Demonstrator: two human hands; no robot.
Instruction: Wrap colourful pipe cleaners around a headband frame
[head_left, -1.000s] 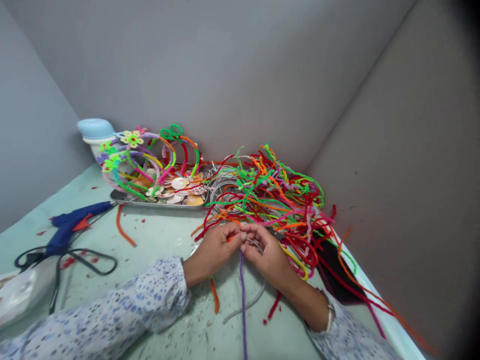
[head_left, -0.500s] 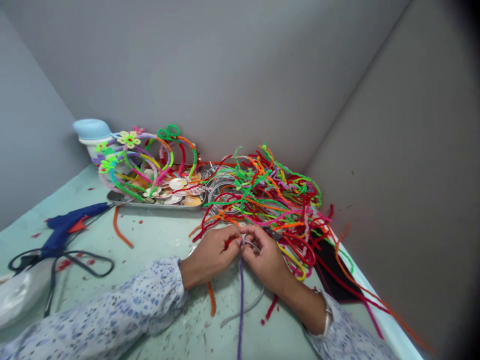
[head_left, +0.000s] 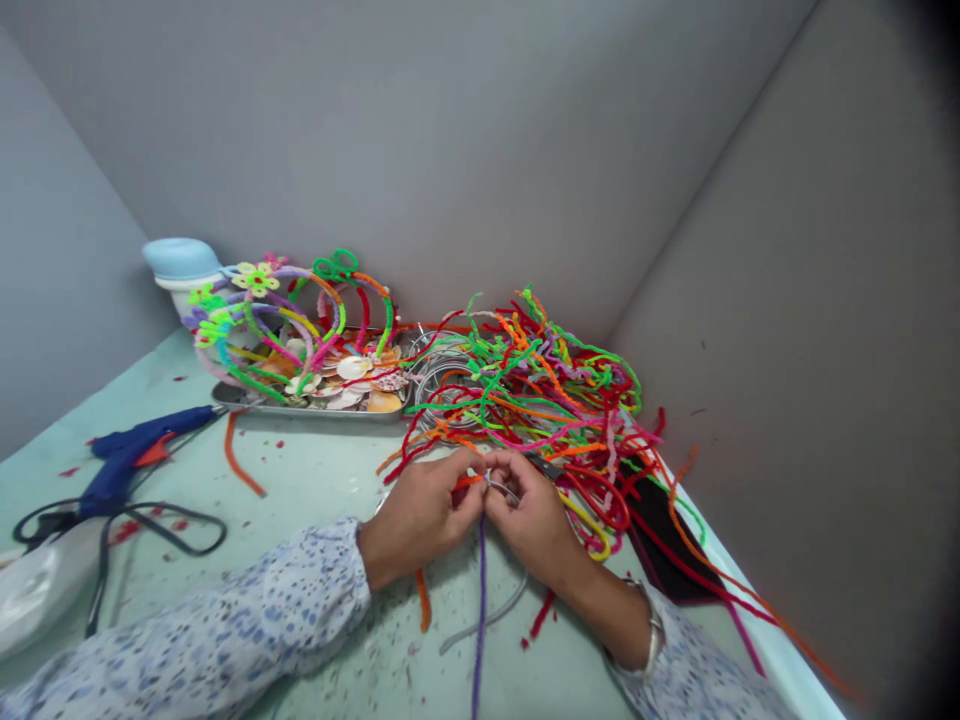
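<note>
My left hand and my right hand meet fingertip to fingertip on the pale green table. Both are closed in a pinch. The left pinches an orange pipe cleaner, whose lower end shows under the wrist. The right pinches a thin grey wire together with a purple pipe cleaner that hangs straight down toward me. A big tangled heap of coloured pipe cleaners lies just behind and to the right of my hands.
A metal tray with shells and looped pipe-cleaner pieces stands at the back left, a blue-lidded jar behind it. A blue glue gun with black cord lies left. Coiled wire sits by the tray. Grey walls close the corner.
My hands stay in place and work the pinch: the orange piece now shows between the left fingers. The view has shifted slightly.
</note>
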